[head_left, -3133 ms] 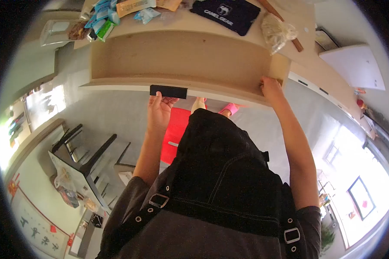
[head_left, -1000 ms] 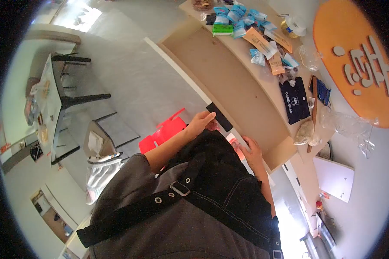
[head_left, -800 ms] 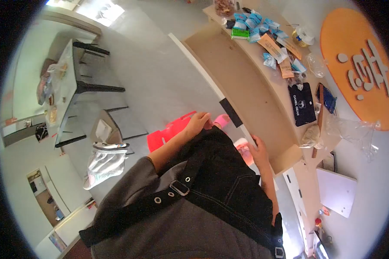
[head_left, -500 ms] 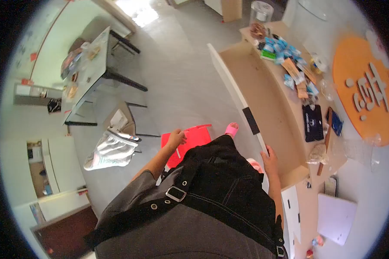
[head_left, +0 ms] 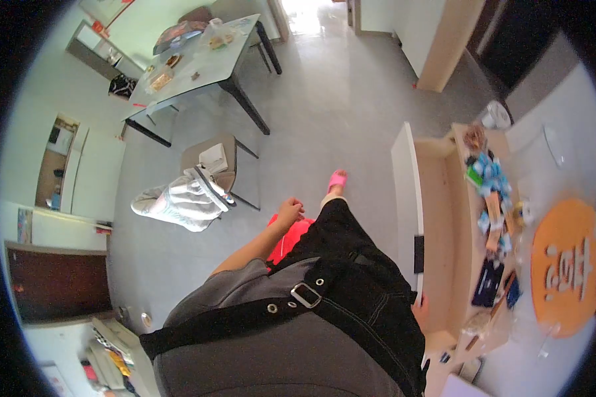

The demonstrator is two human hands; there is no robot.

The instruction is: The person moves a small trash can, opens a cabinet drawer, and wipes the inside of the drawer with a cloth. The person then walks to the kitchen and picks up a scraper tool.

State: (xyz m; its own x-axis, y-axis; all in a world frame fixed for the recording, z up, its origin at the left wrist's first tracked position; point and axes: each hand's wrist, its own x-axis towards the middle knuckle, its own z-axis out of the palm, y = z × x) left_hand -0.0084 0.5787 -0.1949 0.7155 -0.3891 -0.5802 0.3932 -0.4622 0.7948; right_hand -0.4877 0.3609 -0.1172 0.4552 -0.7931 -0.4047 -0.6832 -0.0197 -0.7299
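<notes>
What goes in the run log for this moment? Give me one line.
drawer: open | right hand: at drawer front, partly hidden, grip unclear | left hand: loosely curled, nothing visible in it, off the drawer

The only view came from a camera worn on the person's head, looking forward and steeply down past the grey shirt, which sat closest to the lens and filled the bottom. The lens was very wide, curving straight edges inside a dark, rounded border. The open drawer and the counter lay fairly near on the right, with the orange wall sign beyond them. Grey floor took the middle; the dining table stood farther off at upper left, and the bright doorway farthest, at the top.
</notes>
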